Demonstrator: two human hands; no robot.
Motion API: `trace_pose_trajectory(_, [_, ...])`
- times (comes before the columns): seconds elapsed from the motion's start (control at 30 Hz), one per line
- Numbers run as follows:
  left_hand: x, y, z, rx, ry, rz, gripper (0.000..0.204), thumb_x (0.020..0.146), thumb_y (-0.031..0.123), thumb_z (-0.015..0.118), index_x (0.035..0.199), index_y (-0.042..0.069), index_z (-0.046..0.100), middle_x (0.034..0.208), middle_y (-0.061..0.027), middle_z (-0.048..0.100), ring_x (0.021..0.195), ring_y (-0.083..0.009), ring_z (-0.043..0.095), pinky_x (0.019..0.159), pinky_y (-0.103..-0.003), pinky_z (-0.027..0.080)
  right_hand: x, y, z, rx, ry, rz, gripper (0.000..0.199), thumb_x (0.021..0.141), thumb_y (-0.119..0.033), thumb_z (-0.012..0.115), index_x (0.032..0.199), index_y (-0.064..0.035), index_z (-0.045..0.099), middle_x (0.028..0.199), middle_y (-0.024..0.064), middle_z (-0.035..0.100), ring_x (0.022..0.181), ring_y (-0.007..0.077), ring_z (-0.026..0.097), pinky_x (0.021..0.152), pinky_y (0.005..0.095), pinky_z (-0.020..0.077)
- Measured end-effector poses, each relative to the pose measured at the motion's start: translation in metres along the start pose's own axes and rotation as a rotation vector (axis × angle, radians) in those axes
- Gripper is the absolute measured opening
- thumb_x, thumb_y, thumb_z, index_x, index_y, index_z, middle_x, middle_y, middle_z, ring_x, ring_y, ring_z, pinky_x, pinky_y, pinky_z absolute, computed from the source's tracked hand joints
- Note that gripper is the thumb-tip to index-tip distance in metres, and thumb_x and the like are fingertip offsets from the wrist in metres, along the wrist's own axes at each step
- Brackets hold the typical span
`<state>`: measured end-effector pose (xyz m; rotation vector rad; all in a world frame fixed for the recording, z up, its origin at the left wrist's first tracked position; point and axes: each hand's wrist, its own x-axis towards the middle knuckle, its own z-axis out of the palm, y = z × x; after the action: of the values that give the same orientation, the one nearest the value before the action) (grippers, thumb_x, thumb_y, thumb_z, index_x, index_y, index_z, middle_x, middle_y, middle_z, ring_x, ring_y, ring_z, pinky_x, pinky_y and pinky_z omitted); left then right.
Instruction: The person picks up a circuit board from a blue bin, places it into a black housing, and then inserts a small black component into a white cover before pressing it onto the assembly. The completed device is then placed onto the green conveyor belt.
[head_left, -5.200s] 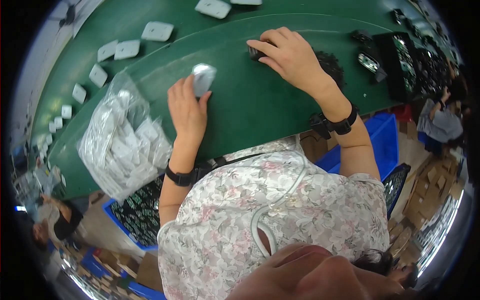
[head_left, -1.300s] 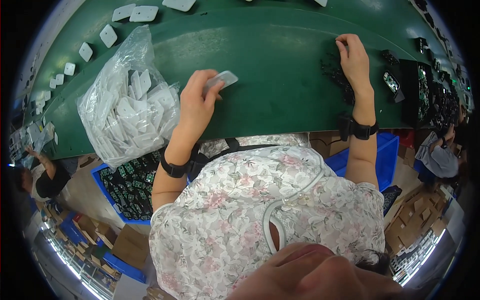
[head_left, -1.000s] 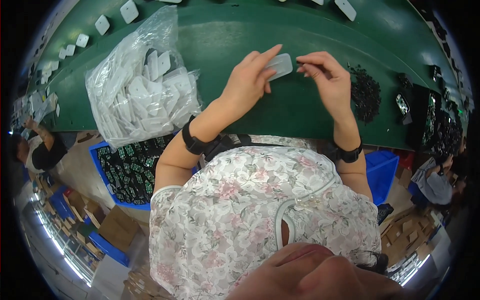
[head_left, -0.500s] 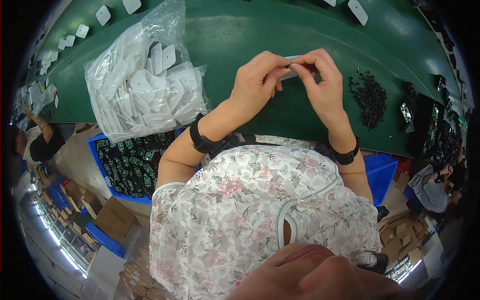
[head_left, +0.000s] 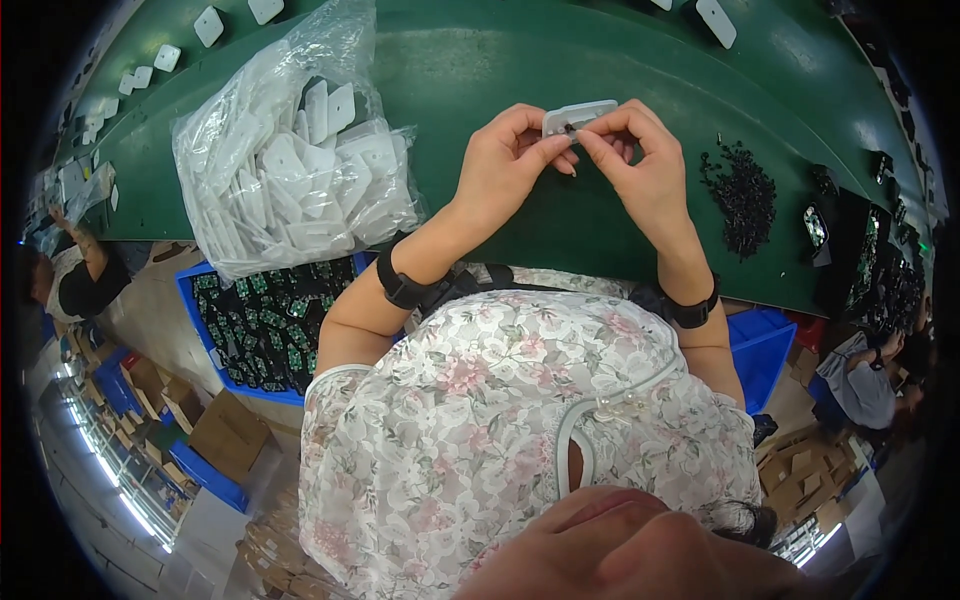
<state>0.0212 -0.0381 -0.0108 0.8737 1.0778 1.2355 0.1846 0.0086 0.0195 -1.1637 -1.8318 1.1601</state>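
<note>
One white cover (head_left: 592, 108), taken as dial centre, is grasped at its left end by the left hand (head_left: 508, 152); the right hand (head_left: 640, 155) pinches what appears to be a small dark piece (head_left: 569, 128) against its near side. Risk: the piece is tiny and partly hidden by fingertips, so a loose pinch could drop it; pressing a cover gripped at one end could tip it. At four o'clock, a heap of black parts (head_left: 742, 205) lies loose on the green surface (head_left: 460, 70); a careless sweep could scatter it. At nine, a clear bag (head_left: 345, 35) bulges with flat white pieces (head_left: 300, 190); it overhangs the near edge, so a knock could pull it down. At eight, a blue bin (head_left: 198, 327) holds many circuit boards (head_left: 275, 310). At five, a second blue bin (head_left: 760, 350); contents cannot be told. Farther out at four, a black box (head_left: 835, 285) appears to contain boards.
</note>
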Motion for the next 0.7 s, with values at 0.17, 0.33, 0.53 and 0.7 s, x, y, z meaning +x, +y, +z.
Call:
trace_pose_trajectory(0.17, [-0.001,-0.002,0.005,0.088,0.033,0.219,0.006,0.088,-0.001,0.060,0.092,-0.005,0.057,0.094,-0.0080,0.057,0.071,-0.0143,0.064,0.063,-0.023,0.053,-0.003,0.006,0.008,0.201,0.030,0.152,0.008,0.081,-0.006,0.070,0.082,-0.0023,0.063,0.075,-0.0038,0.053,0.064,0.0035,0.043,0.058,0.0185,0.0341])
trace_pose_trajectory(0.33, [-0.002,-0.006,0.003,0.030,0.060,0.192,0.006,0.089,0.000,0.060,0.090,-0.005,0.057,0.093,-0.0074,0.056,0.069,-0.0126,0.062,0.059,-0.021,0.051,-0.008,0.011,0.012,0.122,0.010,0.105,0.013,0.082,-0.007,0.071,0.090,-0.0024,0.062,0.079,-0.0027,0.054,0.065,0.0028,0.042,0.056,0.0181,0.0331])
trace_pose_trajectory(0.53, [-0.002,0.001,0.004,-0.029,-0.028,0.046,0.007,0.090,0.002,0.059,0.091,-0.004,0.055,0.088,-0.0062,0.056,0.068,-0.0114,0.062,0.057,-0.021,0.049,-0.007,0.009,-0.006,-0.058,0.102,-0.095,0.031,0.077,-0.012,0.076,0.102,-0.0050,0.058,0.087,-0.0031,0.052,0.070,0.0024,0.041,0.059,0.0165,0.0328])
trace_pose_trajectory(0.7, [-0.005,-0.001,0.006,0.095,-0.107,0.006,0.007,0.090,0.002,0.058,0.092,-0.005,0.056,0.089,-0.0070,0.056,0.066,-0.0119,0.061,0.056,-0.022,0.048,-0.012,0.015,-0.009,0.203,-0.038,0.177,0.025,0.077,-0.013,0.077,0.090,-0.0053,0.057,0.074,-0.0052,0.051,0.065,0.0017,0.044,0.055,0.0179,0.0364])
